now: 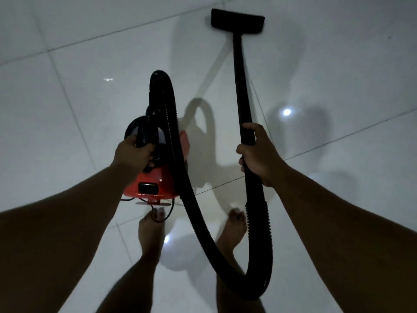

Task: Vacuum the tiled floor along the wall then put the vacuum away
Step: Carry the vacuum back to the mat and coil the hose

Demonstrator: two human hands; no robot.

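Both hands busy | my left hand (133, 152) grips canister (155, 181) handle, right hand (257, 159) wraps wand (241, 86) | step: vacuuming, nozzle (237, 21) on floor (67, 98) | next: I push nozzle forward, no wall visible.

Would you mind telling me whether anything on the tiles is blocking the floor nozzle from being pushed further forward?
Nothing visible does. The floor nozzle sits on bare white tiles, with only grout lines and shadows ahead of it. The right hand grips the wand, the left hand holds the red vacuum body, and the hose loops behind, near the feet.
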